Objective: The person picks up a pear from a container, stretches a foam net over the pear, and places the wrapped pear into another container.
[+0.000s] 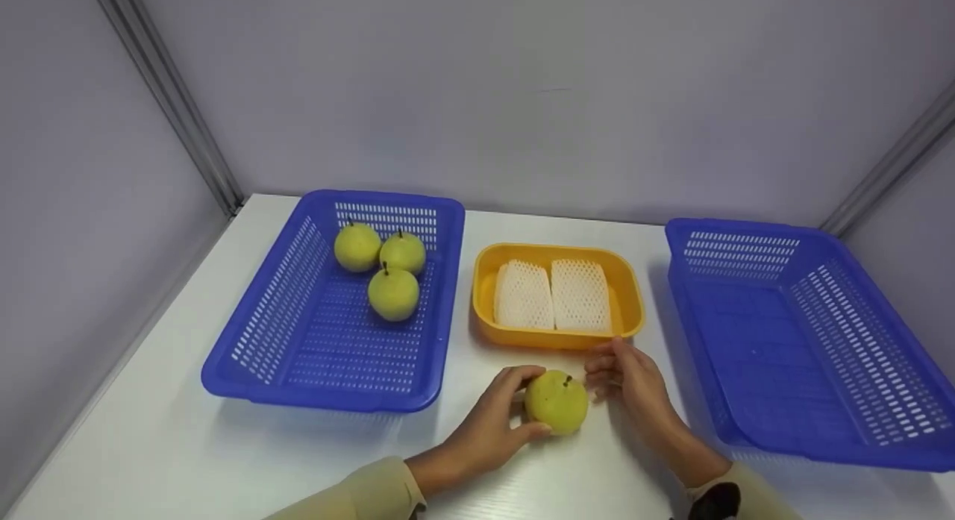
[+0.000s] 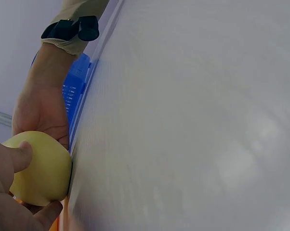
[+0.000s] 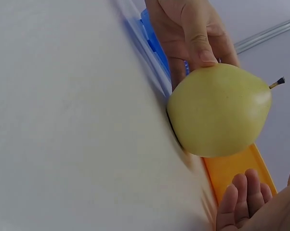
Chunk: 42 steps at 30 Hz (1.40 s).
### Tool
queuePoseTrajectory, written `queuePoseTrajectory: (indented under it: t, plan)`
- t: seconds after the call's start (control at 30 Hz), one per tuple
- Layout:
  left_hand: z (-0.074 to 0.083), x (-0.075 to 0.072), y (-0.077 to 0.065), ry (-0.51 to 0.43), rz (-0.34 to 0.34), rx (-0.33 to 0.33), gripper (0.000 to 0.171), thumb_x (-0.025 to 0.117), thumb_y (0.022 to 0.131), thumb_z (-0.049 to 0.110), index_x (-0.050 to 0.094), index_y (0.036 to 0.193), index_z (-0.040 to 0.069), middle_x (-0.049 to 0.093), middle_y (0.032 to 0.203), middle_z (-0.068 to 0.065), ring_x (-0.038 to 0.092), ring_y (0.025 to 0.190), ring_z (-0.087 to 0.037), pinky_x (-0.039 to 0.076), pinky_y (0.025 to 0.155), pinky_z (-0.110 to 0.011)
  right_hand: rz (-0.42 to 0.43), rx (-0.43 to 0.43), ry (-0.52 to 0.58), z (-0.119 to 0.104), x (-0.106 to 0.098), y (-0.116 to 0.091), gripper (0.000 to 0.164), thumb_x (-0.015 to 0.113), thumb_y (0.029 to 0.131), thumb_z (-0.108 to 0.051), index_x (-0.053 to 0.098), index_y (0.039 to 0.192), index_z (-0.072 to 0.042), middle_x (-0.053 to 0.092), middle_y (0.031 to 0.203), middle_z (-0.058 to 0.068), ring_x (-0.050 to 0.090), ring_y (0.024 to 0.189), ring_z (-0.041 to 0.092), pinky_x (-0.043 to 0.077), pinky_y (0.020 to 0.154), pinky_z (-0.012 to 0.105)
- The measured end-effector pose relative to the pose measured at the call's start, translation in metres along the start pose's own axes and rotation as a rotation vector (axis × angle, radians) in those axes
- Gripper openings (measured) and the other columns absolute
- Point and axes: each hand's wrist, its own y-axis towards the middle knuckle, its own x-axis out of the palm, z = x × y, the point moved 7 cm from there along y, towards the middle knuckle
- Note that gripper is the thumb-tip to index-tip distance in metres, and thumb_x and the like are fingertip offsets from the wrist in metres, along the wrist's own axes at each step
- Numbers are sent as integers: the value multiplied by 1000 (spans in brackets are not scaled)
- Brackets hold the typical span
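Note:
A round yellow-green pear (image 1: 556, 402) with a short dark stem rests at the table front, its stem up. My left hand (image 1: 489, 423) grips it from the left, thumb on the near side and fingers on the far side. In the right wrist view the pear (image 3: 219, 110) stands close on the white surface under the left hand (image 3: 195, 36). My right hand (image 1: 634, 382) is just right of the pear, fingers loosely bent and holding nothing. Behind both hands, a yellow tray (image 1: 485, 322) contains two white foam net sleeves (image 1: 581, 296) lying side by side.
On the left, a blue basket (image 1: 254, 389) holds three more pears (image 1: 393, 294) near its back right. Another blue basket (image 1: 753, 356) stands at the right with nothing in it. Grey wall panels (image 1: 477, 95) enclose the white table (image 1: 149, 438) at the back and sides.

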Motion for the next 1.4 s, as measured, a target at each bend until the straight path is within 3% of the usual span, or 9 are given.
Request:
queuePoseTrajectory:
  t: [0.23,0.63,0.8,0.93,1.13,1.27,1.4]
  plan:
    - [0,0,0,-9,3,7,61,76,90,6,46,143,9,45,144,-7,45,138,-25,44,109,-25,65,24,24,2,-9,9,53,36,111,-41,64,110,4,65,75,1,63,66,13,51,52,26]
    - [0,1,2,-14,4,30,60,75,89,3,46,141,5,46,139,-8,49,132,-25,50,103,-28,82,14,-10,-4,-10,13,39,40,112,-28,63,96,0,64,71,1,59,61,12,48,50,24]
    - [2,1,1,-26,-7,0,60,67,88,-3,43,143,3,44,142,-9,46,134,-26,49,104,-29,82,6,-2,-4,-9,13,39,40,112,-26,63,94,0,62,68,0,60,59,12,47,49,22]
    - [6,-2,-1,29,22,-37,62,62,85,-5,42,143,1,43,143,-13,44,135,-32,51,103,-36,84,5,-12,-3,-10,12,39,39,112,-26,62,94,0,62,68,0,60,59,12,47,49,22]
    - [32,-18,-2,110,119,-66,57,58,83,-6,46,138,2,44,139,-19,47,130,-37,52,98,-47,84,9,-22,-3,-10,13,40,40,112,-28,62,98,2,63,70,1,60,60,12,47,51,23]
    - [61,-30,7,99,69,-99,53,60,90,-1,45,140,4,44,144,-15,52,129,-31,54,96,-41,86,22,-40,-2,-10,13,40,39,112,-29,61,99,2,63,71,1,60,62,13,47,52,23]
    - [91,-46,26,90,16,-147,51,63,93,4,47,141,7,47,145,-13,58,125,-27,56,94,-34,85,26,-51,-2,-11,13,40,38,112,-29,61,99,1,63,72,1,60,63,13,47,52,24]
